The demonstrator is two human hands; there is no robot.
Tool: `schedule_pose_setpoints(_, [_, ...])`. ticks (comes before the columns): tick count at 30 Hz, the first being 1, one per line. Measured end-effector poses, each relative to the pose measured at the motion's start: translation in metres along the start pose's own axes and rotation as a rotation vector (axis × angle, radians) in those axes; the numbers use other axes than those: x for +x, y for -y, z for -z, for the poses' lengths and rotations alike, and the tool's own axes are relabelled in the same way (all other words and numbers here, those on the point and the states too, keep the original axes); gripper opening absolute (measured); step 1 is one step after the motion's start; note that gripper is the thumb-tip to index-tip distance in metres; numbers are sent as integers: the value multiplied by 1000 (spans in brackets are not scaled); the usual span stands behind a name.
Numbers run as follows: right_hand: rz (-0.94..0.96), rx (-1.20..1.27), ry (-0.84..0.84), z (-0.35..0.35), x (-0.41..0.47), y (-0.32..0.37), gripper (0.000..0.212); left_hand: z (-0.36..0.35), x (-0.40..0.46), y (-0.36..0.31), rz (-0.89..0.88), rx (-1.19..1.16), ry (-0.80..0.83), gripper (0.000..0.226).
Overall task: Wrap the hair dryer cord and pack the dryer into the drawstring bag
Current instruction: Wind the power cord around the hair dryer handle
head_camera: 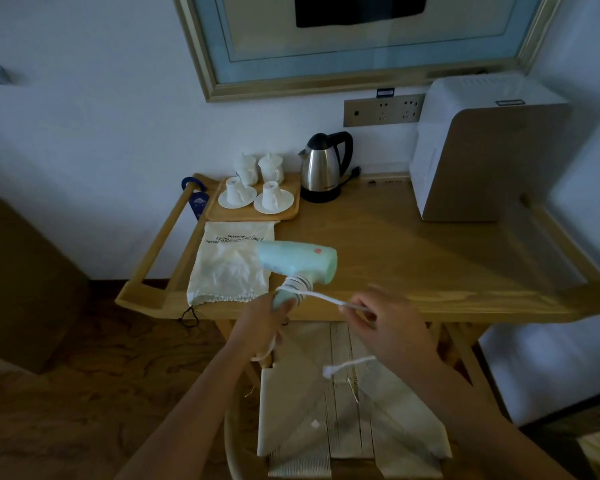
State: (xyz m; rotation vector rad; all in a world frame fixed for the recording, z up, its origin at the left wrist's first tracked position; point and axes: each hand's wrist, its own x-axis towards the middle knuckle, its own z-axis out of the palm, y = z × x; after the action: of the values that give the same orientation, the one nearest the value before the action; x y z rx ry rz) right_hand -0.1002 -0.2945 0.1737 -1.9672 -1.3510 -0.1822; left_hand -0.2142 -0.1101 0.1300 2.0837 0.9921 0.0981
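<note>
A pale green hair dryer (298, 261) is held above the front edge of the wooden table (413, 258). My left hand (262, 323) grips its handle from below. Several turns of white cord (297, 284) wind around the handle near the body. My right hand (392, 325) pinches the cord (326, 298), stretched out to the right of the handle. The loose cord end with the plug (329, 371) hangs below my right hand. A white drawstring bag (231, 271) lies flat on the table's left part, behind the dryer, its gathered mouth toward me.
A wooden tray (257, 213) with white cups and saucers stands at the back left, a steel kettle (323, 168) beside it. A large white appliance (482, 150) fills the back right. A woven-seat chair (347, 410) stands under my hands.
</note>
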Motion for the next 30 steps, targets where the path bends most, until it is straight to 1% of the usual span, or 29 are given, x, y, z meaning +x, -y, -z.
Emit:
schedule_pose_setpoints(2, [-43,4,40,-9,-14,-17,32,6,-1,-4,14,-255,44,36])
schedule_pose_setpoints(3, [-62,-12,75,-13,-20,-24,35,9,-3,-6,6,-336,52,35])
schedule_pose_setpoints(5, [-90,-73,161,-23,-29,-38,34,18,-7,-10,-47,-411,91,34])
schedule_pose_setpoints(7, [-121,-111,231,-31,-34,-46,24,25,-12,-14,-104,-405,160,35])
schedule_pose_setpoints(8, [-160,-85,259,-33,-33,-47,20,28,-13,-16,-126,-387,187,37])
schedule_pose_setpoints(9, [-220,-11,288,-34,-32,-47,17,29,-14,-19,-145,-372,203,39])
schedule_pose_setpoints(11, [-365,221,321,-34,-29,-47,18,29,-15,-23,-172,-373,209,39])
schedule_pose_setpoints(13, [-469,432,322,-34,-27,-46,23,28,-13,-24,-179,-449,188,39])
schedule_pose_setpoints(14, [-506,550,351,-33,-28,-45,26,28,-12,-25,-174,-509,183,40])
schedule_pose_setpoints(16, [-560,816,459,-33,-30,-44,25,32,-10,-26,-187,-605,212,46])
schedule_pose_setpoints(17, [-558,907,533,-32,-31,-45,25,35,-10,-26,-204,-625,247,47])
schedule_pose_setpoints(18, [-540,945,618,-30,-31,-46,26,38,-10,-27,-229,-646,288,46])
schedule_pose_setpoints(20, [-482,916,803,-29,-32,-51,25,45,-10,-27,-278,-714,360,45])
schedule_pose_setpoints(21, [-471,890,874,-28,-34,-55,24,50,-10,-26,-314,-743,397,49])
schedule_pose_setpoints(22, [-483,885,908,-28,-34,-58,22,55,-10,-25,-360,-754,441,56])
schedule_pose_setpoints(24, [-543,910,856,-27,-32,-65,22,68,-12,-24,-448,-689,534,67])
schedule_pose_setpoints(25, [-578,888,788,-28,-26,-69,21,75,-14,-27,-483,-617,584,67])
schedule_pose_setpoints(26, [-589,835,709,-28,-19,-75,16,82,-17,-32,-513,-523,639,63])
schedule_pose_setpoints(27, [-590,746,636,-28,-11,-82,9,88,-21,-39,-528,-418,678,54])
schedule_pose_setpoints(28, [-583,670,585,-28,-2,-87,11,92,-26,-45,-530,-312,699,46])
schedule_pose_setpoints(30, [-534,550,555,-28,13,-100,19,93,-35,-56,-507,-114,679,41])
